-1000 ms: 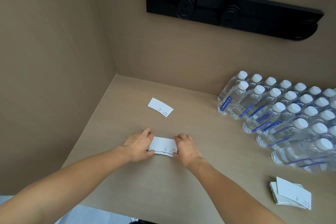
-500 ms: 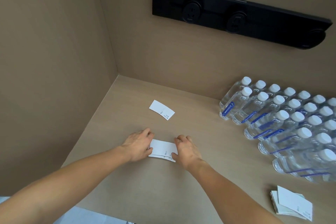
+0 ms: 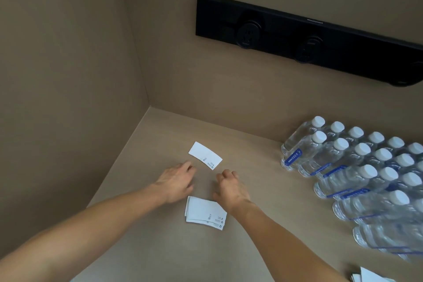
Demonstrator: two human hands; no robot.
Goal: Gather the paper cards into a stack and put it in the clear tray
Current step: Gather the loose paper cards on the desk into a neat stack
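Head view: both hands, left hand (image 3: 176, 181) and right hand (image 3: 230, 186), fingers loosely spread and empty, reach past the small stack (image 3: 204, 213) toward the lone card (image 3: 205, 155) on the worktop (image 3: 137, 247); gathering seems underway, sliding that card back next.

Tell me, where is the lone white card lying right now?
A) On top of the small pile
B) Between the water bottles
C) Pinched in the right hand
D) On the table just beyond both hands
D: the single card lies flat on the table, beyond the left hand and right hand, apart from the small pile.
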